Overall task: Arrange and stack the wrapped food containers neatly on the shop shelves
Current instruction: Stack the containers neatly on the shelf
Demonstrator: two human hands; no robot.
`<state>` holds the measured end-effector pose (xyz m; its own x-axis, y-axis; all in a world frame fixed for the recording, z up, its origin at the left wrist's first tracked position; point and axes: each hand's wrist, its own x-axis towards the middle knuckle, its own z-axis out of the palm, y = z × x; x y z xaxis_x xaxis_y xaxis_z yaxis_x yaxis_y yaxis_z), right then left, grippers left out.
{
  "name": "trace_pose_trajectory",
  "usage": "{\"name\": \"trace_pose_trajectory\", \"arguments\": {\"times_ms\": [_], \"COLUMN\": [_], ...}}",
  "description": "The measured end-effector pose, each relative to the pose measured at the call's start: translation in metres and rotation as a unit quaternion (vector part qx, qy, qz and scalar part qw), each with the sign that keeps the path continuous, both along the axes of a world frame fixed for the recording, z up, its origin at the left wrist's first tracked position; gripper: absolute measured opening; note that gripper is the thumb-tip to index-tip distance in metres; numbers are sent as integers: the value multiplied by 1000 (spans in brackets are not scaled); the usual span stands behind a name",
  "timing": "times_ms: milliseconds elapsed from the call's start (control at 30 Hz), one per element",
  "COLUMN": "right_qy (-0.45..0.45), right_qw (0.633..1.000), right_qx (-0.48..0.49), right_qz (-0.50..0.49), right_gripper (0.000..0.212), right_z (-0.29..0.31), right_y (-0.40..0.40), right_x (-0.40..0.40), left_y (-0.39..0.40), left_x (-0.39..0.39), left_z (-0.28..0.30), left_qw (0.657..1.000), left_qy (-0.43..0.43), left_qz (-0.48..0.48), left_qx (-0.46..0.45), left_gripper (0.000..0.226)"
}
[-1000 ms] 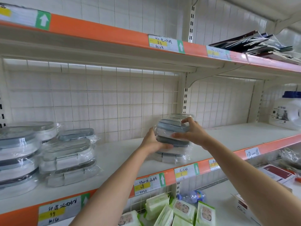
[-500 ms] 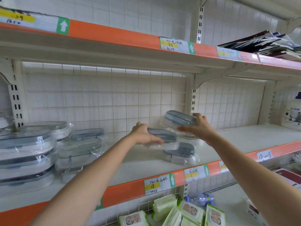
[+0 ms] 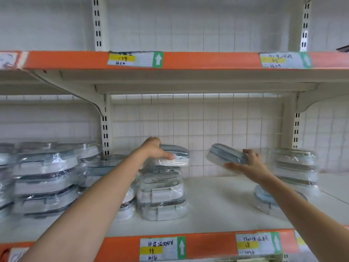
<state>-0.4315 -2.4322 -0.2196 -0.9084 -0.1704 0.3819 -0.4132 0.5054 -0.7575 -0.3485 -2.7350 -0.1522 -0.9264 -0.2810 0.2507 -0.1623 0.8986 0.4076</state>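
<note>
Gripping 1 film-wrapped white container with a grey-blue lid [image 3: 174, 155] in your left hand [image 3: 154, 150], thumb on its front edge, fingers over the lid; it hangs level above the 2-high stack of wrapped white rectangular containers [image 3: 162, 195] at shelf centre, not yet touching it. Your right hand [image 3: 249, 165] pinches a second wrapped grey-lidded container [image 3: 224, 156], tilted, held in the air between that centre stack and the blurred stack of wrapped containers on the right [image 3: 295, 167]. Below your right forearm, 1 round blue-lidded wrapped container [image 3: 264, 200] sits loose on the white shelf board [image 3: 217, 205]. Far left, tall stacks of larger wrapped white containers [image 3: 45, 176] look squared up already.

Progress call: roughly mid-task. Left: seat both held units, then deal with the loose round one.
</note>
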Motion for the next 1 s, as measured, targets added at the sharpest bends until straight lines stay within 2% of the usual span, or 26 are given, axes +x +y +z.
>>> {"name": "trace_pose_trajectory", "arguments": {"times_ms": [167,267,333,467,567,667,900,1000], "right_qy": [-5,-5,-8,31,58,63,49,55], "right_qw": [999,997,996,993,990,984,981,977], "right_qx": [-14,-40,-48,-45,-48,-47,81,142], "right_qz": [44,61,81,103,121,158,167,147], "right_gripper": [93,90,86,73,76,77,76,86], "right_z": [-1,0,3,17,29,37,34,41], "right_y": [-29,-43,-55,-92,-128,-161,-197,-195], "right_x": [-8,-12,-13,-11,-6,0,-1,0], "left_y": [-20,-34,-43,-54,-61,-73,-97,-100], "left_x": [-12,-15,-15,-10,-1,16,45,49], "left_z": [-3,-9,-9,-3,0,4,-3,-4], "left_qw": [1000,996,992,987,982,973,969,970], "left_qy": [24,-45,-74,-81,-87,-116,-129,-126], "left_qz": [-10,-12,-12,-24,-17,6,46,38], "left_qx": [-7,-80,-103,-139,-166,-200,-206,-203], "left_gripper": [65,50,50,56,65,55,56,56]}}
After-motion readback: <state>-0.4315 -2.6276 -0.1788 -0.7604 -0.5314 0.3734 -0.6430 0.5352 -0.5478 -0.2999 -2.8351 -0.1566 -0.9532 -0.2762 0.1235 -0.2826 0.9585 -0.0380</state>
